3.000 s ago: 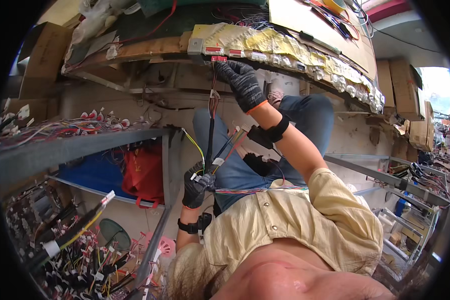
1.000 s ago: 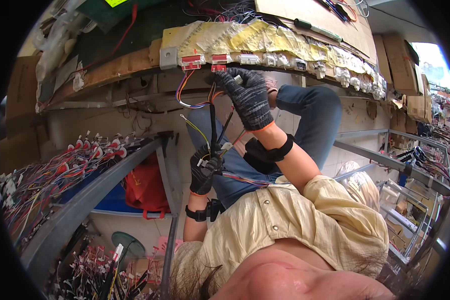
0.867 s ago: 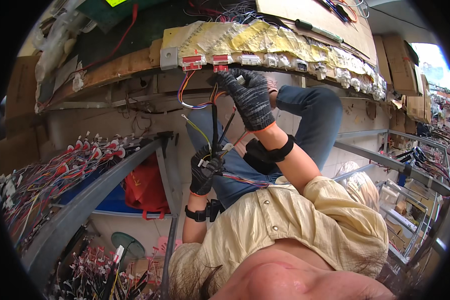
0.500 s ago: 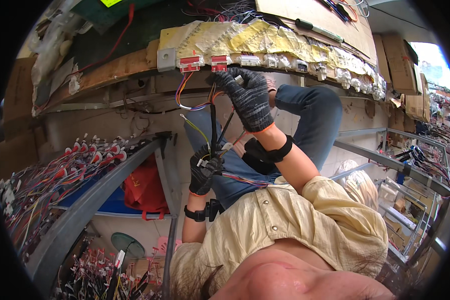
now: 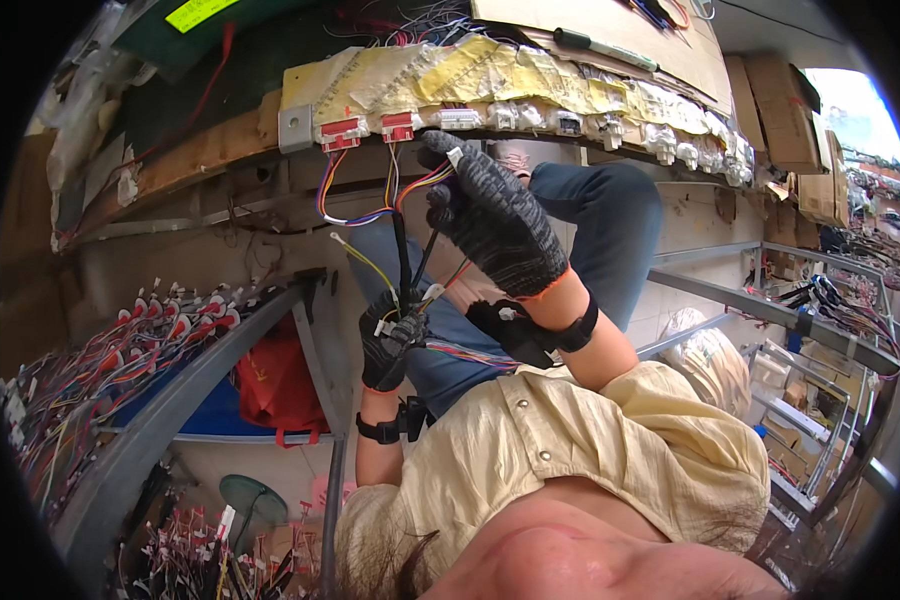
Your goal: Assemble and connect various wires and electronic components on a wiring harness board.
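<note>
My left hand (image 5: 393, 342), in a dark grey knit glove, is closed round a wire harness (image 5: 403, 255) with a black-sleeved trunk. A yellow-green wire with a ring terminal and small white plugs stick out by its fingers. My right hand (image 5: 500, 220), gloved the same way, is raised near the bench edge. A small white connector (image 5: 456, 157) with orange, red and purple wires sits at its fingers, which appear to pinch it. Left of that hand, wires run from the harness up to two red connectors (image 5: 340, 134) on the bench edge.
White connectors (image 5: 610, 130) line the yellow-taped bench edge (image 5: 410, 80). A marker (image 5: 605, 48) lies on cardboard above. Wire bundles (image 5: 120, 350) hang over a metal rack at left. A metal frame (image 5: 780, 300) stands at right, near cardboard boxes (image 5: 785, 110).
My right hand has come away from the second red connector and turned, showing wires below it. The white connector stays at its fingers. My left hand keeps its grip; the view has shifted slightly.
</note>
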The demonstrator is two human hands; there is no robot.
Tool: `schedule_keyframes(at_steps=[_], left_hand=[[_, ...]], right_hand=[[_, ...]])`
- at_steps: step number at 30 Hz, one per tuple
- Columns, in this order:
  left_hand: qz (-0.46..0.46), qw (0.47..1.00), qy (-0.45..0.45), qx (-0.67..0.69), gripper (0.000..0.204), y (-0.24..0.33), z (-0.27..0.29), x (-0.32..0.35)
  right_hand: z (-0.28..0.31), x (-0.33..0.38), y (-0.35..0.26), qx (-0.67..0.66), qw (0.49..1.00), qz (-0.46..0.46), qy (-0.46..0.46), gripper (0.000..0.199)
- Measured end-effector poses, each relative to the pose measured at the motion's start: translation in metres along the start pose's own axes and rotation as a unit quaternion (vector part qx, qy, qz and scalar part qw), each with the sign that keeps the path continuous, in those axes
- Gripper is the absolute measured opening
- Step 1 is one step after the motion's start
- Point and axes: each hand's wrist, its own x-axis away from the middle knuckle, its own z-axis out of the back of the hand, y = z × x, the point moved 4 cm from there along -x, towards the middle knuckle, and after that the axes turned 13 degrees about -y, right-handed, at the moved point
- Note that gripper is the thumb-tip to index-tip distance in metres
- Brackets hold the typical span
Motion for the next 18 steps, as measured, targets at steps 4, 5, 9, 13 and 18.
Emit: schedule_keyframes(at_steps=[4,5,9,13,18], left_hand=[[0.007,0.999,-0.043,-0.021,0.023,0.002,-0.007,-0.005],[0.007,0.999,-0.043,-0.022,0.023,0.002,-0.007,-0.003],[0.021,0.998,-0.030,-0.044,0.021,-0.004,-0.012,-0.007],[0.009,0.999,-0.035,-0.032,0.027,-0.007,-0.014,-0.011],[0.016,1.000,-0.005,-0.020,0.026,-0.007,-0.012,-0.007]], right_hand=[[-0.003,0.005,0.002,-0.199,0.977,0.034,-0.067,0.030],[-0.009,0.004,0.001,-0.464,0.882,-0.009,-0.075,0.031],[-0.003,-0.001,0.007,-0.549,0.824,0.004,-0.139,0.026],[0.018,0.000,0.003,-0.138,0.987,0.049,0.062,0.023],[0.030,0.000,-0.005,0.122,0.990,0.016,0.074,0.023]])
